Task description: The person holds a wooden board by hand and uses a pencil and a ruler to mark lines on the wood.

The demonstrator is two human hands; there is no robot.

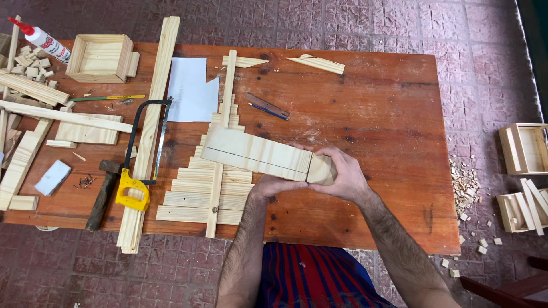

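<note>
A pale wooden board (251, 151) with a dark pencil line along it is held above the reddish table (377, 114). My right hand (337, 171) wraps around its right end together with a small wood block (321, 169). Under the board's near edge sits my left hand (274, 185), gripping from below. Beneath the board lies a tree-shaped assembly of stepped wooden slats (200, 197) on a central strip (222, 142).
A yellow-handled hacksaw (140, 154), a hammer (103, 191), small nails (85, 182), long strips (151, 125), white paper (191, 91), a pencil and ruler (267, 106), a glue bottle (43, 40) and an open wooden box (101, 57) lie left. More boxes (525, 148) stand on the floor at right.
</note>
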